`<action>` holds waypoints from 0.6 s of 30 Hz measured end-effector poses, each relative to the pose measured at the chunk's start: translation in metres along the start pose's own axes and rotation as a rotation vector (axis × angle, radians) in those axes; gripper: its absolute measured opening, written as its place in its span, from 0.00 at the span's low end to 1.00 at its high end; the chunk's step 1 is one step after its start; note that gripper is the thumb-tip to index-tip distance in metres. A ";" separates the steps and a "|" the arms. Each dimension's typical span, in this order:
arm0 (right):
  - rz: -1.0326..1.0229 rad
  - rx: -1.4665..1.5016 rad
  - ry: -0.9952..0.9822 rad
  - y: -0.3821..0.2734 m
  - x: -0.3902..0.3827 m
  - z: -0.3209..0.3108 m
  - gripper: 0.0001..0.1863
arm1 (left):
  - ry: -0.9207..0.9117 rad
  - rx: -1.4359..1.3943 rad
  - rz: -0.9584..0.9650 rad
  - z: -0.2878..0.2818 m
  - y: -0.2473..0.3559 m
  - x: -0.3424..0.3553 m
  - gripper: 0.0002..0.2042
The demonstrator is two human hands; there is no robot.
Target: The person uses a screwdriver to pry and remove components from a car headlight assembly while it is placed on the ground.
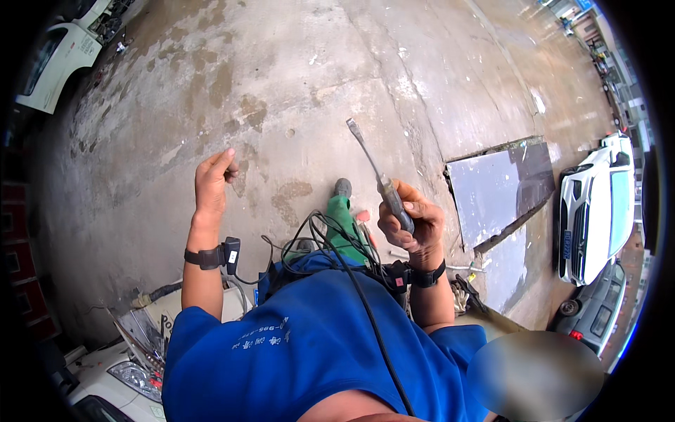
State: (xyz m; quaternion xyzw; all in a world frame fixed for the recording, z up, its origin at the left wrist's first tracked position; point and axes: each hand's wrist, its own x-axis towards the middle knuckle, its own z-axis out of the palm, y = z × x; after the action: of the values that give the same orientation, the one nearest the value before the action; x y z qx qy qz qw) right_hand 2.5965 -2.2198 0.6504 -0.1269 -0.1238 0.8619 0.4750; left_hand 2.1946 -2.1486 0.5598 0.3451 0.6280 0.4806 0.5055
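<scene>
My right hand (415, 221) grips a flat-bladed screwdriver (368, 152) by its dark, worn handle. The metal shaft points up and to the left, its flat tip free in the air. Off to the left, my left hand (214, 181) is raised over the ground with its fingers curled in and the thumb near the forefinger. Nothing shows between those fingers. Each wrist wears a black strap with a small box, and black cables (316, 228) loop in front of my waist between them.
Concrete ground (295, 91) with wet patches spreads ahead. Grey metal plates (499, 183) lie at the right, with a gap along their edges. A white car (598, 207) and a grey car (594, 306) stand farther right. Vehicle parts (137, 376) are close at the lower left.
</scene>
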 end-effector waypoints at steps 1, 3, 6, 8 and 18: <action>-0.001 0.004 -0.033 -0.015 0.014 -0.011 0.16 | 0.051 0.083 -0.052 -0.018 -0.024 0.022 0.12; -0.016 0.027 -0.018 -0.049 0.044 -0.021 0.16 | 0.142 0.267 -0.137 -0.047 -0.067 0.056 0.18; -0.020 0.099 0.023 -0.105 0.081 -0.026 0.19 | 0.246 0.349 -0.391 -0.106 -0.146 0.042 0.18; 0.017 0.153 0.151 -0.148 0.122 -0.036 0.15 | 0.363 0.211 -0.615 -0.120 -0.178 0.008 0.17; -0.091 0.094 0.568 -0.248 0.291 -0.115 0.05 | 0.633 -0.098 -0.980 -0.046 -0.183 0.078 0.16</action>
State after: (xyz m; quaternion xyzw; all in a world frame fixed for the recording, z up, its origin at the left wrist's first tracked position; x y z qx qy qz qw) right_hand 2.6806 -1.8334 0.5957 -0.3352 0.0488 0.7745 0.5342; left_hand 2.1402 -2.1438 0.3634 -0.1699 0.8120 0.2987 0.4718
